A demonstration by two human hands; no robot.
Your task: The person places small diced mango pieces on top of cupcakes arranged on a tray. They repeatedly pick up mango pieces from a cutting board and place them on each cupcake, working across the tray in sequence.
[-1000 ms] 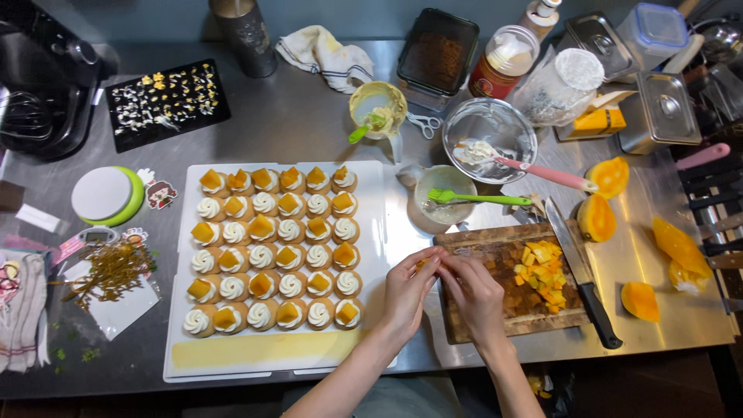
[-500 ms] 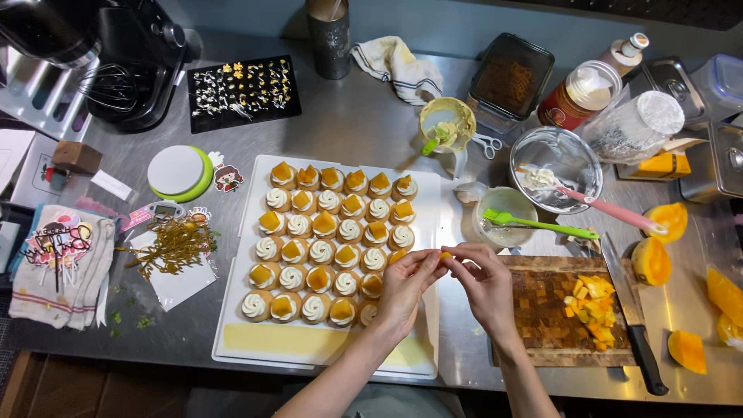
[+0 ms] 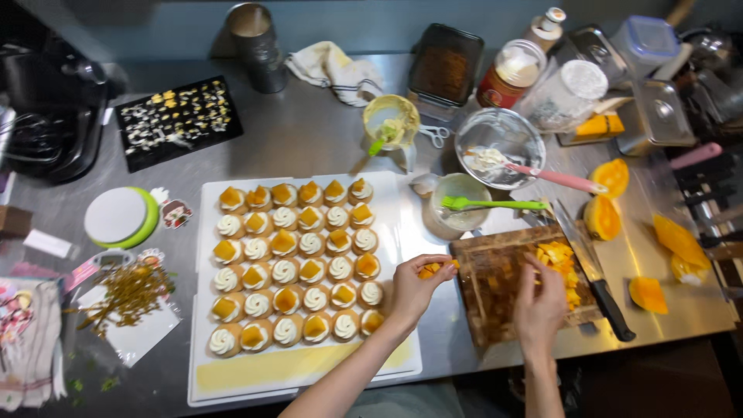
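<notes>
- Steel counter (image 3: pixel 325 139) runs under everything; black stand mixer (image 3: pixel 46 116) at far left, w/ a round white-and-green scale (image 3: pixel 120 217) just below it.
- Black tray of small yellow and white decorations (image 3: pixel 178 120) sits right of the mixer; clear bag of brown sprigs (image 3: pixel 128 298) lies near the front left edge.
- White board (image 3: pixel 402 232) in the middle carries rows of small round tarts (image 3: pixel 294 271), each w/ white cream, many topped w/ an orange mango piece.
- Left hand (image 3: pixel 414 290) is at the board's right edge, just beside the tarts, fingers pinched on small mango pieces (image 3: pixel 432 268) held up off the counter.
- Hands are apart now, w/ the left edge of the cutting board between them.
- Wooden cutting board (image 3: pixel 503 279) sits right of the white board; diced mango pile (image 3: pixel 561 259) is on its far right part.
- Right hand (image 3: pixel 539 306) is over the cutting board, fingertips reaching into the diced pile; can't tell if it grips any.
- Black-handled knife (image 3: pixel 592 271) lies along the board's right edge.
- Behind: cup w/ green spatula (image 3: pixel 495 204), glass bowl w/ pink spatula (image 3: pixel 557 178).
- Far right: mango halves (image 3: pixel 607 201) and peeled slices (image 3: pixel 677 240) on the counter.
</notes>
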